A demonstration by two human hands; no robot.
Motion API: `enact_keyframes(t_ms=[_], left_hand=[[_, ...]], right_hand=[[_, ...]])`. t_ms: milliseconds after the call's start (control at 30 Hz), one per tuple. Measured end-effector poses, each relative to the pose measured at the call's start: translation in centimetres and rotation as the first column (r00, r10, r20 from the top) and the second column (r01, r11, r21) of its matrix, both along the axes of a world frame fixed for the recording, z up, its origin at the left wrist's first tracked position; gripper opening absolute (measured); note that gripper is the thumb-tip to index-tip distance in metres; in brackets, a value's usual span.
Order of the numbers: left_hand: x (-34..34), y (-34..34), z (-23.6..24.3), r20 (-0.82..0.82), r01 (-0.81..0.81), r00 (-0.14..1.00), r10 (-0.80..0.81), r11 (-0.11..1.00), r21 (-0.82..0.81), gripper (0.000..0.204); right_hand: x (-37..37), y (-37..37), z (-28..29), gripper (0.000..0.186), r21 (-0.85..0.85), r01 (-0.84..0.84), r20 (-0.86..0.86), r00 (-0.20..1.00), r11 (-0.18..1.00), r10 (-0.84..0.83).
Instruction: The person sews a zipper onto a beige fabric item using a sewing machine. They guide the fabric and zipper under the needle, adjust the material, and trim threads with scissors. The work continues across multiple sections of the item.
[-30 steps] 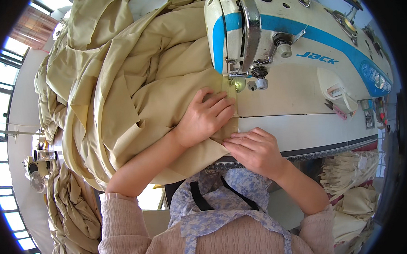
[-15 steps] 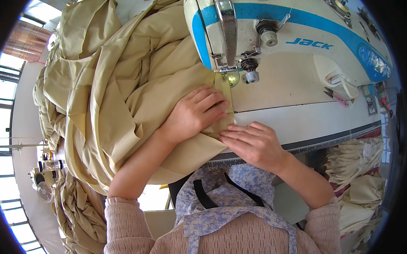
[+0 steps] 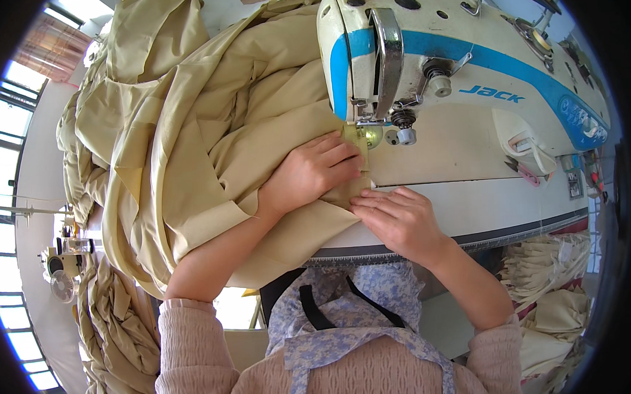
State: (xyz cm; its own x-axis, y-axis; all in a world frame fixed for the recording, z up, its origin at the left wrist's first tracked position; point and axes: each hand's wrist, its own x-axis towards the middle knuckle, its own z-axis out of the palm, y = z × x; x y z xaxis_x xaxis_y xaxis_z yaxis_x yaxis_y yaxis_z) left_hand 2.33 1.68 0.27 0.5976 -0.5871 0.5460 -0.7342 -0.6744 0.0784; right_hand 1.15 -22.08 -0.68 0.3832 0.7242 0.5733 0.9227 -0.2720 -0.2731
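A large heap of khaki fabric [image 3: 182,160] spreads over the left of the sewing table, its right edge running under the needle area of a white and blue sewing machine [image 3: 422,61]. My left hand [image 3: 316,170] lies on this cloth just in front of the needle area, fingers stretched and slightly bent, pressing it down. Closer to me, my right hand [image 3: 400,218] pinches the near corner of the fabric between thumb and fingers at the table's front. The thumb is partly hidden. The presser foot is too small and shaded to make out clearly.
Pink-handled snips [image 3: 524,173] lie on the table under the machine's arm. A ruler strip [image 3: 470,244] follows the table's front edge. More khaki cloth [image 3: 115,336] hangs at lower left, and stacked pale pieces [image 3: 547,272] sit at lower right.
The whole view has shifted, placing the machine farther right and lower. Both hands and the fabric edge have come slightly closer to the needle area, keeping their hold.
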Motion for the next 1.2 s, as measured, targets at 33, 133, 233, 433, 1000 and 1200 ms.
enact_keyframes(t_ms=[33, 133, 233, 433, 1000, 1200], left_hand=[[0.0, 0.0, 0.1, -0.049, -0.003, 0.999, 0.000, 0.999, -0.043, 0.020], [0.3, 0.0, 0.4, -0.151, -0.011, 0.989, -0.005, 0.995, -0.104, 0.021], [0.4, 0.5, 0.9, -0.148, -0.005, 0.989, 0.001, 1.000, -0.028, 0.028], [0.3, 0.2, 1.4, -0.121, 0.003, 0.993, 0.003, 0.999, 0.050, 0.032], [2.0, 1.1, 0.4, -0.061, 0.026, 0.998, -0.029, 0.999, -0.039, 0.029], [2.4, 1.1, 0.1, -0.031, 0.004, 1.000, -0.005, 0.999, -0.044, 0.025]], right_hand=[[0.2, 0.1, -0.1, 0.020, 0.001, 0.015, 0.011, 1.000, 1.000, -0.015], [0.2, 0.2, -0.1, 0.020, 0.008, 0.021, 0.008, 1.000, 1.000, -0.021], [0.2, 0.0, -0.4, 0.022, 0.013, 0.030, 0.012, 0.999, 0.999, -0.030], [0.1, 0.0, -0.6, 0.022, 0.020, 0.033, 0.011, 0.999, 0.999, -0.033], [2.3, 0.9, 0.0, 0.016, 0.004, 0.023, 0.042, 0.999, 1.000, -0.023], [2.9, 1.1, 0.2, 0.016, 0.000, 0.044, 0.046, 0.998, 0.999, -0.043]])
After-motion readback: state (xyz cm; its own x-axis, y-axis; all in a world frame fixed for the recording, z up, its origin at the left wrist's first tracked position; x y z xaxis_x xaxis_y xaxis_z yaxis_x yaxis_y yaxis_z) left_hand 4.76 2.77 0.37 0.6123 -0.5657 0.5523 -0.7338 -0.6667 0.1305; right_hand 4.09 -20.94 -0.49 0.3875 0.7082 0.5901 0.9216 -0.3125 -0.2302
